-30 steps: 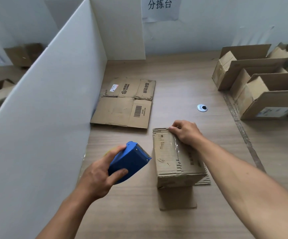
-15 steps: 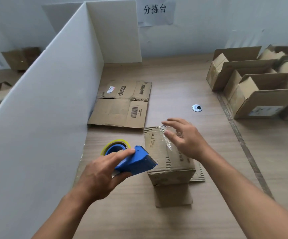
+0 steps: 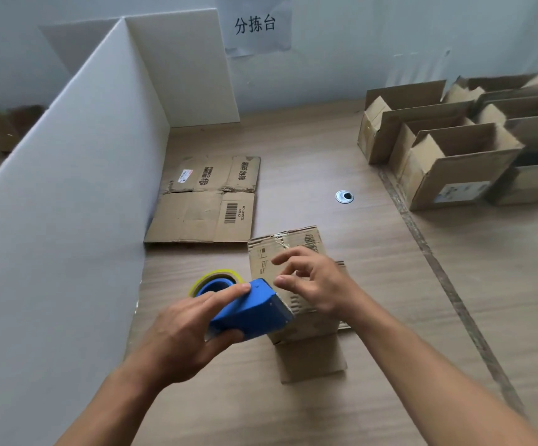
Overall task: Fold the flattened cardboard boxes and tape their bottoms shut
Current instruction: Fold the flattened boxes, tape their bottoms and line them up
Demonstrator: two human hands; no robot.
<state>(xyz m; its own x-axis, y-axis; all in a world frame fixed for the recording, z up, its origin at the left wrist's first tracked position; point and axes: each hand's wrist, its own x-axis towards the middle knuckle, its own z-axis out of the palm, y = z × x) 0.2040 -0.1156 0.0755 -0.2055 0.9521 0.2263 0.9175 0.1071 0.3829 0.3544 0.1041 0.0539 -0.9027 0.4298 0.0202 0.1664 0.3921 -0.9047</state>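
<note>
A folded cardboard box [image 3: 296, 246] stands bottom-up on the wooden table [image 3: 390, 300], with clear tape along its seam and one flap lying toward me. My left hand [image 3: 184, 333] grips a blue tape dispenser [image 3: 251, 312] with a yellow-rimmed tape roll, just left of the box. My right hand [image 3: 312, 281] hovers over the box with fingers loosely spread, close to the dispenser's toothed end and holding nothing. A flattened cardboard box [image 3: 206, 201] lies farther back on the table.
A white partition wall [image 3: 68, 204] runs along the left side. Several folded open boxes [image 3: 448, 149] stand at the back right. A round metal grommet [image 3: 344, 197] sits in the table. A paper sign [image 3: 254, 25] hangs on the back wall.
My right hand has lifted off the box's far edge and drawn back toward the dispenser. My left hand has brought the dispenser right, up to the box.
</note>
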